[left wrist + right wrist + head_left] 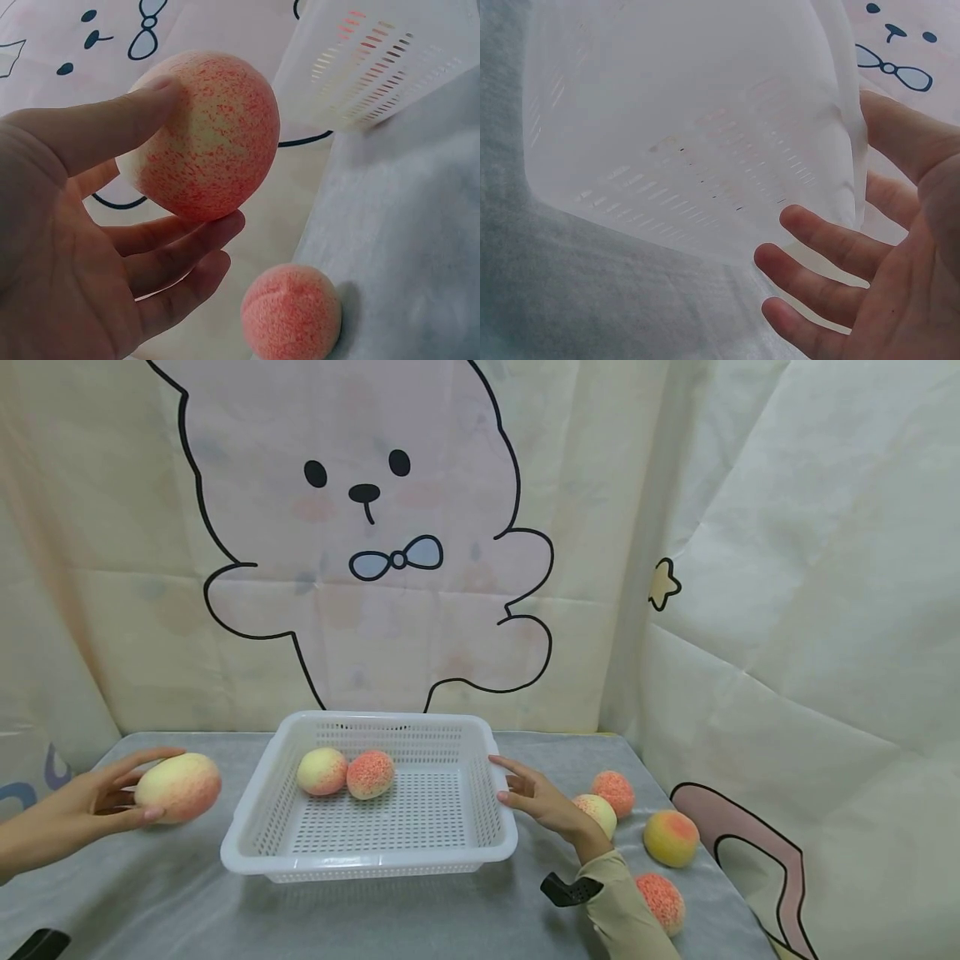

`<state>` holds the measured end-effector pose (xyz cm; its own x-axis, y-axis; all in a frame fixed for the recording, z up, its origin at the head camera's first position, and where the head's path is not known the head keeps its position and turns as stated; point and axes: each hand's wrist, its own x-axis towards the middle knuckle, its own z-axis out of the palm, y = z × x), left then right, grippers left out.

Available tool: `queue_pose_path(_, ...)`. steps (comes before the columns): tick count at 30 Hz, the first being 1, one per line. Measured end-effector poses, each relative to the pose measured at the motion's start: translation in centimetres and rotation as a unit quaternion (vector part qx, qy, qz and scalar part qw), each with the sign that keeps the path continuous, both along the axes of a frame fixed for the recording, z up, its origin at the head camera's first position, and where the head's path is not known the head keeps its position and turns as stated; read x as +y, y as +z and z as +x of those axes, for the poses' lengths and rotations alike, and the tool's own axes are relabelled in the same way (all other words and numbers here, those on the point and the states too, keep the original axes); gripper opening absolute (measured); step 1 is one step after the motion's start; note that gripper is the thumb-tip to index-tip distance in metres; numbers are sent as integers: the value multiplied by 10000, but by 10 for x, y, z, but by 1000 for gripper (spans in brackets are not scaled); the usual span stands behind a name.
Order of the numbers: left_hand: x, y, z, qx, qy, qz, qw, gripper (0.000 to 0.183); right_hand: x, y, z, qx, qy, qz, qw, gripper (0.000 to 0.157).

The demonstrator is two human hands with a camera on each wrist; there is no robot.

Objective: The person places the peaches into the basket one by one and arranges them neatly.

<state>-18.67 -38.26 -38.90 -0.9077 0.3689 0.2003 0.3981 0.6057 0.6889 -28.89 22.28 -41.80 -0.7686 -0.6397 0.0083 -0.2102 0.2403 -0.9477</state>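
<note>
My left hand (93,806) holds a yellow-and-pink peach (180,787) between thumb and fingers, raised over the left part of the table. In the left wrist view another pink peach (292,311) rests on the cloth below that hand. A white perforated plastic basket (375,862) stands in the middle. Two peaches lie inside it side by side, a pale yellow one (322,771) and a redder one (371,775). At the basket's right rim, my right hand (551,802) grips the edge, with thumb and forefinger tips hidden behind it in the right wrist view and other fingers below.
Several more peaches lie to the right, among them an orange-yellow one (671,838) and a red one (662,903) partly behind the right sleeve (626,902). Grey cloth (360,927) covers the table. A printed curtain (585,652) hangs behind and along the right side.
</note>
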Motion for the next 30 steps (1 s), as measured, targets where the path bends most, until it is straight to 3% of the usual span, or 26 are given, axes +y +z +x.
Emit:
queue_pose_path(4,4,7,-3,-234,148,-178,9995,73,0,0,0,27,-21,34,10000,68)
queue_pose_path(10,15,16,-6,-212,247,-286,9991,72,-1,2,2,-4,22,-18,10000,69)
queue_pose_path(14,25,21,-9,-252,152,-206,9994,71,-1,2,2,30,62,-32,10000,69)
queue_pose_path(20,42,31,-12,-12,-52,-168,9998,69,-1,2,2,53,53,-16,10000,69)
queue_pose_path(23,49,34,-14,-102,-111,-113,9998,68,-1,3,2,27,45,-26,10000,69)
queue_pose_path(30,59,36,-22,-110,-345,-51,9993,68,-1,1,2,33,38,-7,10000,69)
